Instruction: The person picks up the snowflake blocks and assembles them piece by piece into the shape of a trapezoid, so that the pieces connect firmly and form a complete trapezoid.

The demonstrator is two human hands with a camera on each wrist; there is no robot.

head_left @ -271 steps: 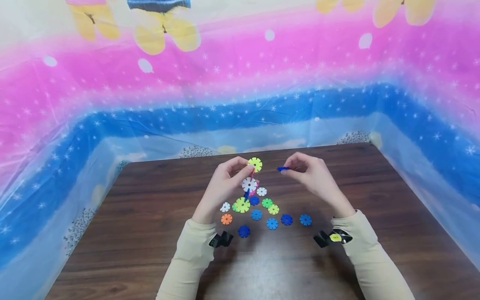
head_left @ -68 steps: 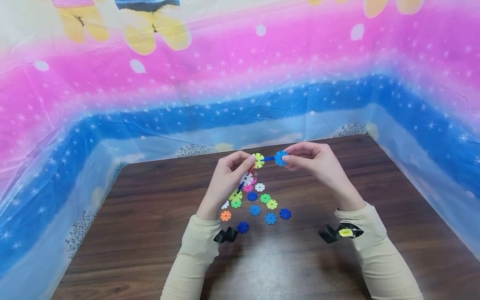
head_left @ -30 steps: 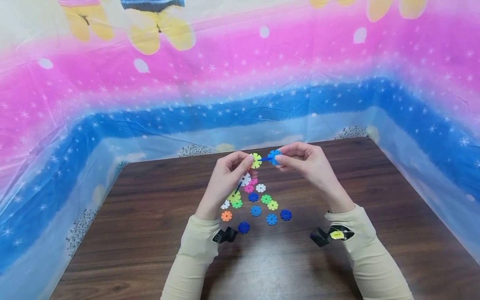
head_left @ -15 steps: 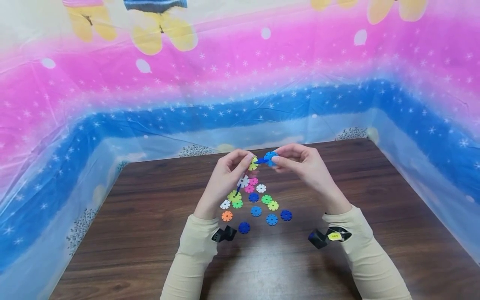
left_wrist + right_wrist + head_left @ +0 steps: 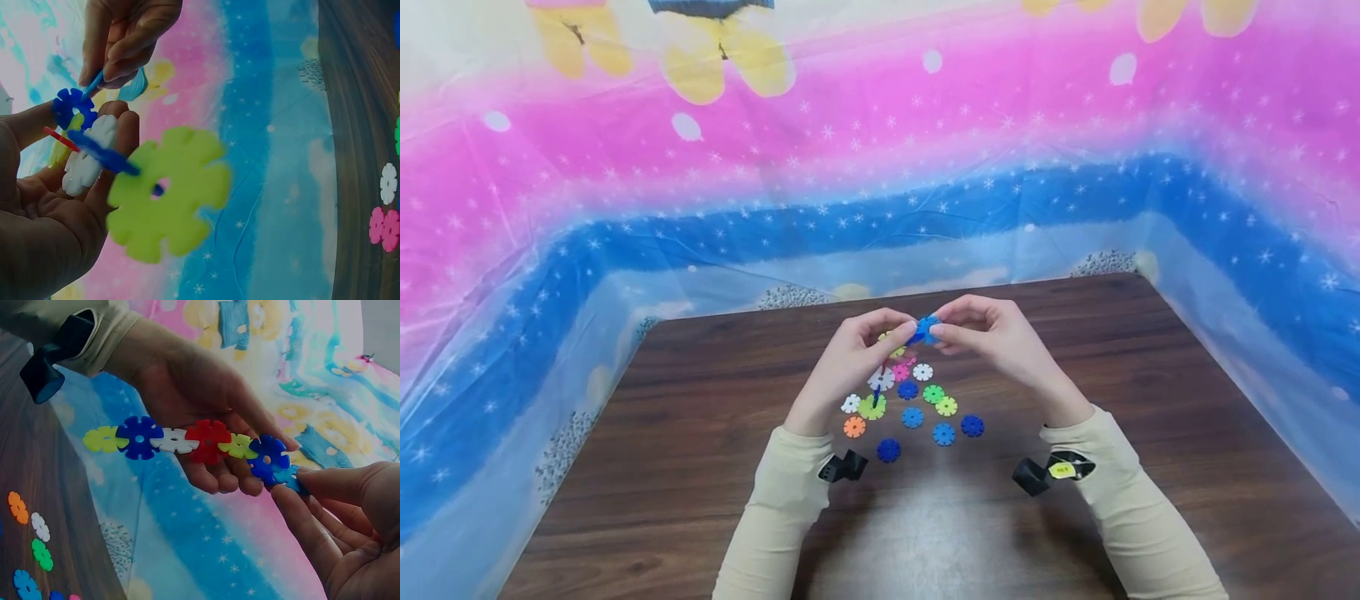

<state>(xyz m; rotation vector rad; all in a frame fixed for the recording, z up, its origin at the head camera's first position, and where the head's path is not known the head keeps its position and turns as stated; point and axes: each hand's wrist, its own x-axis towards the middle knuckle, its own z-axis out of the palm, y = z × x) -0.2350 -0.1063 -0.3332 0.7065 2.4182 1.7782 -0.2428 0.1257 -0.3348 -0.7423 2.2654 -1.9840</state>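
Note:
Slotted plastic flower discs are linked in a chain: yellow-green [image 5: 104, 439], dark blue [image 5: 139, 438], white [image 5: 174, 440], red [image 5: 208, 441], yellow-green again, then a dark blue end disc [image 5: 269, 459]. My left hand [image 5: 850, 362] pinches the chain near this dark blue end, thumb and forefinger at the disc in the head view. The rest dangles below that hand, a large yellow-green disc [image 5: 172, 197] hanging nearest the left wrist camera. Between thumb and fingers, my right hand [image 5: 1011, 350] pinches a light blue disc [image 5: 927, 328], its edge against the dark blue one.
Loose discs lie on the brown wooden table [image 5: 662, 467] below the hands, among them orange [image 5: 854, 427], green [image 5: 933, 394], white [image 5: 922, 372], pink [image 5: 900, 372] and several blue ones [image 5: 943, 434]. A patterned cloth [image 5: 850, 183] hangs behind the table.
Earlier the right hand held a dark blue disc apart; it then joined the chain. The light blue disc left the table's right side. Lately the right hand moved left, bringing it against the left fingers.

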